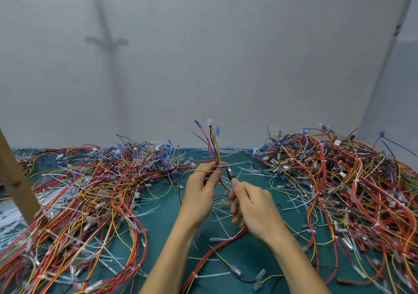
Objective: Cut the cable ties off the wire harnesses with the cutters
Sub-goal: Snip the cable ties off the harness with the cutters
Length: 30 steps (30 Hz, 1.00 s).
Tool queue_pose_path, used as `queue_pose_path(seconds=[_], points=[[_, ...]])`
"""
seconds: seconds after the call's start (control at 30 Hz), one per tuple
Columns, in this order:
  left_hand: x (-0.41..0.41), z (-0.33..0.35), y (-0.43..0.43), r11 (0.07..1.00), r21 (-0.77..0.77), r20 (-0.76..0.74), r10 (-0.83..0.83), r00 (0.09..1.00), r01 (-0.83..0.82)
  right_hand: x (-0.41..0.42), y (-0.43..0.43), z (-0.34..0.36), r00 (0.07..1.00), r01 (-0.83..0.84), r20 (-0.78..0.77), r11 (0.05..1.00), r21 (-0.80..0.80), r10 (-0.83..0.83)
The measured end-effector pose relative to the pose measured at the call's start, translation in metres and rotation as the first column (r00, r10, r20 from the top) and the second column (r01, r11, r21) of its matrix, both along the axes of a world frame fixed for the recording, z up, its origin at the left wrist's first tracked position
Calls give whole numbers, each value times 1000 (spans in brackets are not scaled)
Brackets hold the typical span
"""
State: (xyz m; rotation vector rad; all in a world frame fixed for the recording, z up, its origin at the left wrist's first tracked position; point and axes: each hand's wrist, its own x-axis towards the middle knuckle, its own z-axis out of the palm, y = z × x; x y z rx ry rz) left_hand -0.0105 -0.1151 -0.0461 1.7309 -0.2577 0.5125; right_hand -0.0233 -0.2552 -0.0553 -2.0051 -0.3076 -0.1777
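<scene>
My left hand (201, 192) grips a wire harness (213, 149) of red, yellow and blue wires, held upright above the green mat, its blue and white connectors on top. A white cable tie (222, 165) wraps the bundle just above my left fingers, its tail pointing right. My right hand (253, 205) holds the cutters (230, 173); only the metal jaws show above my thumb, just right of the tie and below its tail. The handles are hidden in my palm. The harness's lower part trails down across the mat between my forearms.
A big heap of harnesses (86, 180) lies on the left, another heap (339, 180) on the right. Cut white ties (220, 221) litter the green mat (162, 226). A wooden post (15, 180) leans at the left edge. A grey wall stands behind.
</scene>
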Motion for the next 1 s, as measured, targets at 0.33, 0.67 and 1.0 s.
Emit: queue_pose_path(seconds=[0.33, 0.67, 1.0], points=[[-1, -2, 0, 1000, 6, 6, -4, 1000, 4, -2, 2, 1, 999, 26, 26, 999, -40, -25], [1, -2, -2, 999, -33, 31, -38, 999, 39, -1, 4, 1, 1000, 12, -14, 1000, 6, -12], [2, -4, -5, 997, -32, 8, -65, 998, 65, -2, 4, 2, 1000, 24, 7, 1000, 2, -24]])
